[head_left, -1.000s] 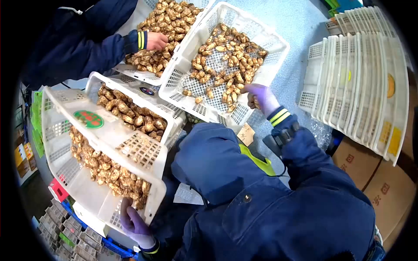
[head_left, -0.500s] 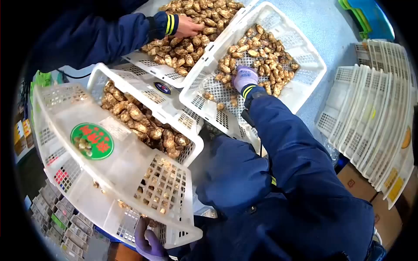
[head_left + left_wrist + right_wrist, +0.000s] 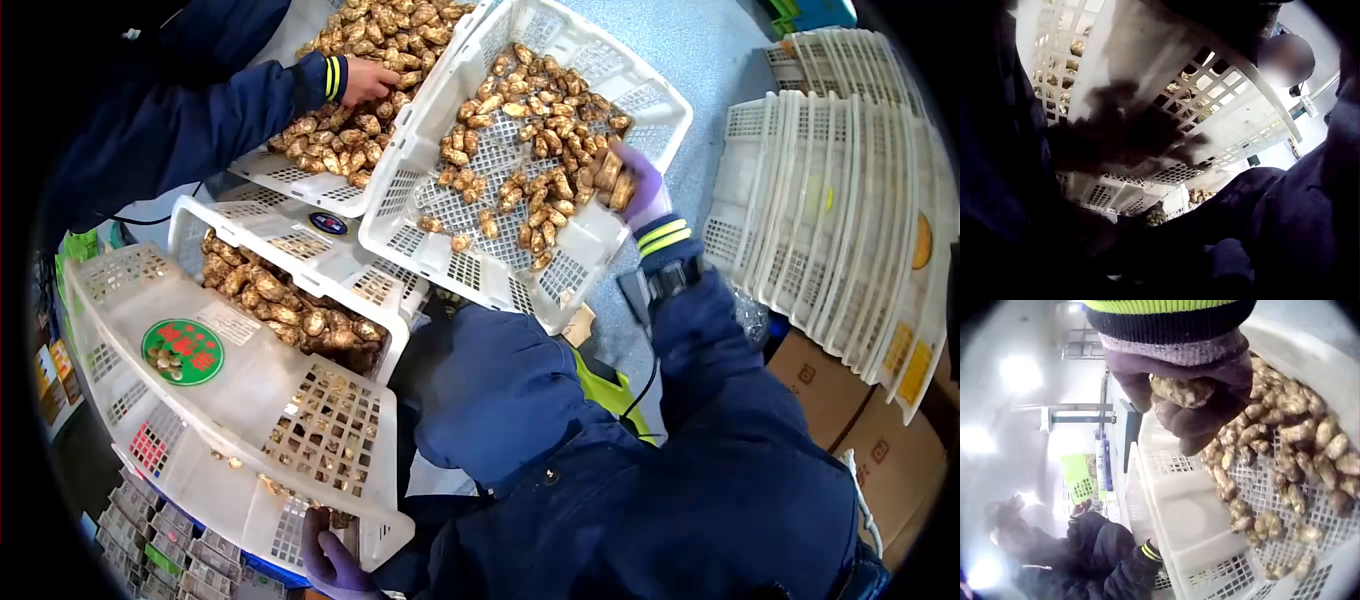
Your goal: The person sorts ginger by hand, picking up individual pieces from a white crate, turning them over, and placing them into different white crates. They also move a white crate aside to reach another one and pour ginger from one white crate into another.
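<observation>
My right hand (image 3: 645, 190), in a purple glove, is at the right wall of the upper white crate (image 3: 675, 115). Its curled fingers grip brown, ringed tubers (image 3: 622, 190); the right wrist view shows one held tuber (image 3: 1182, 392) against the palm. More tubers (image 3: 545, 115) lie loosely across that crate's grid floor. At the near end of the lower-left crate (image 3: 250, 400), my gloved left hand (image 3: 335, 570) sits low against the rim, thumb and fingers apart. In the left wrist view it is a dark shape (image 3: 1129, 131); I cannot tell whether it holds anything.
Another person's bare hand (image 3: 370, 83) reaches over a heaped crate of tubers (image 3: 350, 145) at upper left. A further crate of larger tubers (image 3: 290, 310) stands between. Nested white crates (image 3: 800, 210) line the right, above cardboard boxes (image 3: 820, 385).
My right hand went from the crate's right wall into the tubers, then back to that wall holding some. My left hand stays at the lower crate's end, whose labelled wall now hides its contents.
</observation>
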`<action>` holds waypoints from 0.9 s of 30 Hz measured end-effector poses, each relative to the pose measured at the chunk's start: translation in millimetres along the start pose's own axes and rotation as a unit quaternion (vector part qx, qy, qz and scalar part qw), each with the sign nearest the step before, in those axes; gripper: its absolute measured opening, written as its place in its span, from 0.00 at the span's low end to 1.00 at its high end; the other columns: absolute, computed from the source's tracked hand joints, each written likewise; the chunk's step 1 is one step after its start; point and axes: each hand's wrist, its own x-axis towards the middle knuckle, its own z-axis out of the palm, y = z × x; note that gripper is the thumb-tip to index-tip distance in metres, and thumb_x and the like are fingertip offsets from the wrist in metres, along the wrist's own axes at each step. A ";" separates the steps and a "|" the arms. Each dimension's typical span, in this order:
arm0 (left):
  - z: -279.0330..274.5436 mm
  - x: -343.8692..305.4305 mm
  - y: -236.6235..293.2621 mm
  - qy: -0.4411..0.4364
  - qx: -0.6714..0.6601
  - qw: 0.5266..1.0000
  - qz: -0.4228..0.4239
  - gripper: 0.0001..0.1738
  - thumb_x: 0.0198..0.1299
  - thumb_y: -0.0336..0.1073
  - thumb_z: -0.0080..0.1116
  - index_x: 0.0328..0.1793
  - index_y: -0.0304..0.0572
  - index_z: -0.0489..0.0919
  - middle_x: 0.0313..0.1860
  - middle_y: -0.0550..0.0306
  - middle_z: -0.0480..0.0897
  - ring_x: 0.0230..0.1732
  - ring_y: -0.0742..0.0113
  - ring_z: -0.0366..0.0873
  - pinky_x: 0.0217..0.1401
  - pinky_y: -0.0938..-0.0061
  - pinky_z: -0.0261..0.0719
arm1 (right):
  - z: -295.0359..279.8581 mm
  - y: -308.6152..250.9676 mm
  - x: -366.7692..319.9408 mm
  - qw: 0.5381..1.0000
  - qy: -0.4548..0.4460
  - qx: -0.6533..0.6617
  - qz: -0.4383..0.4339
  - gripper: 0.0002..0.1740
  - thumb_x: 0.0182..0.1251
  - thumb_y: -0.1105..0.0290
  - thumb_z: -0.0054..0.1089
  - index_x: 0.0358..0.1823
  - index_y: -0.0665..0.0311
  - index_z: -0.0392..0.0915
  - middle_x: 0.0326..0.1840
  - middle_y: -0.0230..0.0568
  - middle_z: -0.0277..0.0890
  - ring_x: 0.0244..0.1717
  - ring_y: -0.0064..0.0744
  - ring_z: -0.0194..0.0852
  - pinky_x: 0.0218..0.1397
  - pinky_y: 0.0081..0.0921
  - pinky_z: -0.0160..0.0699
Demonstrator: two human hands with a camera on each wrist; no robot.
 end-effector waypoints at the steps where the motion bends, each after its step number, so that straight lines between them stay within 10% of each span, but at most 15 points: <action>1: 0.6 -0.3 -0.3 -0.001 -0.010 1.000 0.008 0.23 0.71 0.33 0.40 0.66 0.24 0.69 0.59 0.36 0.76 0.58 0.54 0.76 0.61 0.65 0.74 | 7.7 -21.9 2.3 0.995 0.008 -0.094 -0.009 0.18 0.65 0.55 0.59 0.41 0.65 0.74 0.28 0.40 0.79 0.28 0.35 0.83 0.22 0.24 0.81; 5: 2.5 1.4 4.7 -0.013 -0.030 0.999 0.022 0.22 0.70 0.32 0.41 0.65 0.24 0.70 0.58 0.39 0.78 0.56 0.56 0.77 0.61 0.65 0.73 | -2.8 -51.7 79.7 0.816 0.136 -0.562 -0.021 0.32 0.62 0.57 0.60 0.62 0.70 0.68 0.41 0.52 0.79 0.42 0.46 0.81 0.37 0.35 0.81; 8: 0.5 -1.1 16.1 -0.026 -0.003 1.000 -0.004 0.19 0.71 0.31 0.46 0.63 0.25 0.72 0.53 0.40 0.80 0.51 0.58 0.78 0.55 0.66 0.79 | -4.2 -36.8 135.9 0.543 0.128 -0.830 -0.012 0.33 0.63 0.60 0.54 0.69 0.60 0.64 0.55 0.53 0.78 0.52 0.47 0.81 0.53 0.40 0.79; 9: 1.1 0.0 10.8 -0.020 -0.015 0.999 0.025 0.19 0.70 0.31 0.46 0.61 0.24 0.74 0.49 0.42 0.82 0.47 0.59 0.79 0.51 0.68 0.78 | -3.7 -23.1 140.4 0.562 0.138 -0.816 0.004 0.31 0.63 0.63 0.51 0.70 0.56 0.64 0.63 0.58 0.71 0.65 0.53 0.69 0.66 0.41 0.67; 16: 0.0 2.3 11.1 -0.035 -0.004 0.998 0.048 0.19 0.69 0.30 0.46 0.61 0.23 0.74 0.49 0.44 0.81 0.44 0.60 0.77 0.51 0.68 0.77 | 77.8 116.6 26.1 0.535 -0.183 -0.825 -0.017 0.34 0.59 0.75 0.51 0.70 0.56 0.64 0.61 0.56 0.73 0.57 0.50 0.76 0.59 0.39 0.76; 18: 1.7 0.2 13.6 -0.025 -0.038 0.999 0.008 0.19 0.69 0.30 0.46 0.61 0.23 0.74 0.49 0.43 0.81 0.44 0.61 0.77 0.50 0.67 0.78 | 78.0 120.1 -11.5 0.596 -0.227 -0.766 -0.077 0.35 0.60 0.75 0.49 0.71 0.49 0.63 0.62 0.55 0.73 0.53 0.48 0.79 0.55 0.38 0.79; 22: 1.1 0.1 17.6 -0.031 -0.014 0.999 0.001 0.19 0.69 0.31 0.47 0.60 0.23 0.74 0.50 0.42 0.81 0.46 0.60 0.77 0.51 0.67 0.78 | 82.2 53.4 50.8 0.580 -0.080 -0.809 -0.051 0.35 0.62 0.75 0.49 0.72 0.47 0.60 0.45 0.58 0.81 0.40 0.45 0.84 0.45 0.39 0.84; 23: 0.8 1.9 18.0 -0.030 -0.006 1.000 0.006 0.19 0.69 0.31 0.47 0.60 0.23 0.74 0.50 0.41 0.81 0.46 0.59 0.78 0.51 0.67 0.77 | 74.0 37.6 77.2 0.614 -0.065 -0.763 -0.194 0.36 0.62 0.75 0.51 0.73 0.46 0.58 0.45 0.59 0.80 0.40 0.50 0.84 0.45 0.41 0.83; 27: -1.9 1.8 19.0 -0.029 0.003 1.000 0.009 0.19 0.69 0.31 0.47 0.60 0.23 0.74 0.50 0.41 0.81 0.47 0.59 0.78 0.52 0.67 0.77 | 105.9 -12.3 165.5 0.525 0.019 -0.845 -0.102 0.40 0.64 0.74 0.51 0.77 0.43 0.51 0.59 0.60 0.73 0.57 0.51 0.76 0.58 0.42 0.77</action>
